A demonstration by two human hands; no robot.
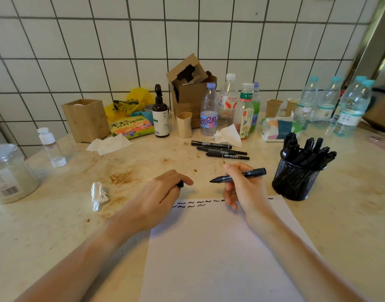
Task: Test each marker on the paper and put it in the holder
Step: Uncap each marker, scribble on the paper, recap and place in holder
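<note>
**Most markers tested, three left**

On our white paper sheet (226, 253) squiggles fill one row. The black mesh holder (295, 179) is nearly full. Three black markers (222, 150) wait on the surface. Our right hand (241, 186) fingers pinch an uncapped black marker (238, 175); left hand (163, 192) grips its cap (179, 184).

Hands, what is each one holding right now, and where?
The right hand grips an uncapped marker around its middle. The left hand holds its cap in curled fingers.
</note>
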